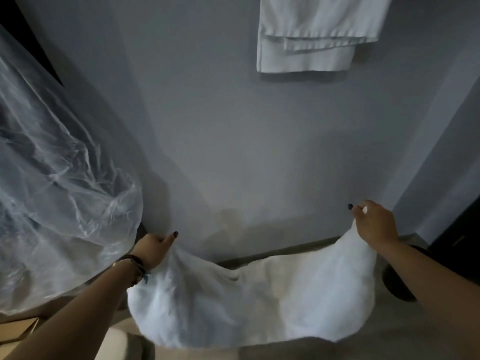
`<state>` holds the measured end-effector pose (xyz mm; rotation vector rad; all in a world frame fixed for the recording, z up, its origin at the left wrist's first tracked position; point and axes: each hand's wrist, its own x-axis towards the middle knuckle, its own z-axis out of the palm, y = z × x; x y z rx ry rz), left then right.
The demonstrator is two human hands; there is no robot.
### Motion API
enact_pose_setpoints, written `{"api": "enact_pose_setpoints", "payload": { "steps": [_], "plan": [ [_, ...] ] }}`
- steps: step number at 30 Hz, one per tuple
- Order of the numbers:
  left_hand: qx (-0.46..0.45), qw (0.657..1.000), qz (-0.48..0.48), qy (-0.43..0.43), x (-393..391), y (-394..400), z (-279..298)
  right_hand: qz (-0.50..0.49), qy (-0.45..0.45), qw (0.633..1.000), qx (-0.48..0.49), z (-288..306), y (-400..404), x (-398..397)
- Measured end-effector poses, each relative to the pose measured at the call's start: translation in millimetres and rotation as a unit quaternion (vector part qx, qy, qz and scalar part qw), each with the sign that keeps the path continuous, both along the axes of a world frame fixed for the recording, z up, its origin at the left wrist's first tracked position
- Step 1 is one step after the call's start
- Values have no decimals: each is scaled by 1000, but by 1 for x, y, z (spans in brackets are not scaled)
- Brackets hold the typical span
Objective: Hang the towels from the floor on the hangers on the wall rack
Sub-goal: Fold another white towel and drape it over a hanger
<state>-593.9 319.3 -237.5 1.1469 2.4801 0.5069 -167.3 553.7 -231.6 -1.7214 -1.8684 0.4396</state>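
A white towel [249, 300] is stretched between two hands, its long axis running side to side across the view, its middle sagging in a broad curve below the fingers and its lower edge hanging over the floor [298, 350]. The left hand [153, 249] pinches the towel's left corner, fingers curled round the cloth and the thumb with its dark nail pointing toward the wall; a beaded bracelet [132, 267] circles that wrist. The right hand [374, 223] grips the opposite corner, held higher than the left, its fingers closed on a fold of white cloth. Beyond the fingers rises a plain grey wall [233, 139], dimly lit, with a faint brownish stain low down just above the skirting. High above the right hand's fingers, a second white towel [309, 35], folded in layers, hangs flat against the wall; what it hangs from lies outside the view. To the outside of the left hand's fingers hangs a large clear plastic cover [59, 178], wrinkled and shiny, with something dark inside that I cannot make out. Outside the right forearm a dark round object [400, 284] sits on the floor, and past it stands a dark panel [457, 237] at the room's corner.
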Motion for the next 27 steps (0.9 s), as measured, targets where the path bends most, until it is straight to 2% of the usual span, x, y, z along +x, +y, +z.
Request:
{"api": "enact_pose_setpoints", "payload": {
  "steps": [2, 4, 7, 11, 14, 18, 24, 27],
  "plan": [
    [11, 998, 24, -59, 4, 2, -1, 9, 16, 1000, -16, 0, -5, -4],
    [10, 996, -23, -84, 21, 10, 4, 52, 39, 997, -36, 1, -20, -20],
    [56, 984, -113, -124, 51, 26, 21, 174, 86, 980, -51, 15, -57, -59],
    [127, 957, -177, -194, 83, 29, 59, 332, 119, 932, -87, 39, -112, -106],
    [178, 923, -195, -280, 98, 19, 78, 369, 201, 895, -152, 59, -143, -126],
    [210, 889, -192, -359, 113, 1, 106, 420, 252, 846, -210, 80, -165, -135],
    [251, 878, -139, -383, 131, -26, 120, 413, 267, 840, -228, 87, -187, -139],
    [302, 835, -101, -449, 141, -37, 115, 404, 292, 837, -227, 86, -196, -137]
  ]
}}
